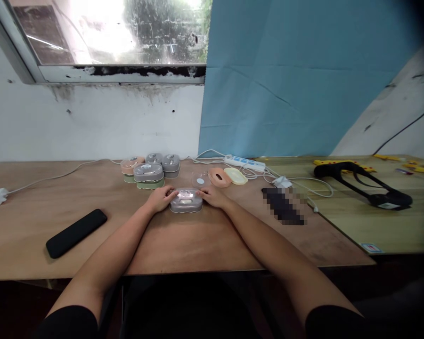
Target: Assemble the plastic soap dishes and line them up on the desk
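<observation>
A grey soap box (pixel 186 202) with a clear lid sits on the brown table in front of me. My left hand (pixel 161 198) grips its left end, thumb on the lid's edge. From the right side my right hand (pixel 214 195) holds the other end, its thumb also at the lid's edge. Just behind the box lie loose parts: a clear lid (pixel 199 179), an orange tray (pixel 219 177) with a dark slot, and a cream shallow piece (pixel 236 176). To the left rear, several closed soap boxes (pixel 148 172) in grey, orange and green stand grouped, some stacked.
A black phone (pixel 76 233) lies at left. White cables run along the back to a power strip (pixel 244 163). A pixelated dark item (pixel 283 207) is at right. Further right, a black frame-like headset (pixel 363 183) and yellow pieces (pixel 419 167) rest on a lighter table.
</observation>
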The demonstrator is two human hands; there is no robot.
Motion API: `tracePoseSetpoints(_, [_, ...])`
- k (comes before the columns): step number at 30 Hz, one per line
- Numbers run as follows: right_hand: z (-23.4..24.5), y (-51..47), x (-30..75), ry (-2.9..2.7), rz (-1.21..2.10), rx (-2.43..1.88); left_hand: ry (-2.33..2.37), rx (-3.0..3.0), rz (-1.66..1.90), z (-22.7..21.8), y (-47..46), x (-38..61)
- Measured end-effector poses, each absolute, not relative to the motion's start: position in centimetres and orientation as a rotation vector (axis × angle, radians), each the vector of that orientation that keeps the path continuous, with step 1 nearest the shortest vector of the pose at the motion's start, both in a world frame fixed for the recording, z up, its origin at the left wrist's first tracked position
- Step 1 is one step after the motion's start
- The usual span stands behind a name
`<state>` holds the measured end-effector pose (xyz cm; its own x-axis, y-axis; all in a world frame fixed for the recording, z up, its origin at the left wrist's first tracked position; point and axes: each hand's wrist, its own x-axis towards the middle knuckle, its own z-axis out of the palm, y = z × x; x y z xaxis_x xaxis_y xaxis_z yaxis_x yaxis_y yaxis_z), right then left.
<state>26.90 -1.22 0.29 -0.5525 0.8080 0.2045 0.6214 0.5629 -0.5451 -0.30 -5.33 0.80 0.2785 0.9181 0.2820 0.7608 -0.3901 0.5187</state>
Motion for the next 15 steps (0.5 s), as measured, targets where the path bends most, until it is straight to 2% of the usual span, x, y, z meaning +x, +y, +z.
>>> tracePoseSetpoints(5, [0.58, -1.69, 26.56, -2.314, 0.518, -1.210, 1.730, 2.138, 0.859, 0.65, -5.03, -0.35])
tracePoseSetpoints(9, [0.53, -1.77, 26.33, -2.232, 0.439, -1.207, 1.883, 2.059, 1.083, 0.59, -4.88, -0.41])
tracePoseSetpoints(12, [0.37, -1.73, 26.18, -2.161, 0.396, -1.164, 1.804, 2.155, 1.212, 0.65, -5.14, -0.32])
tracePoseSetpoints(15, [0.27, -1.80, 26.06, -2.180, 0.394, -1.116, 1.679, 2.333, 1.143, 0.79, -5.61, -0.03])
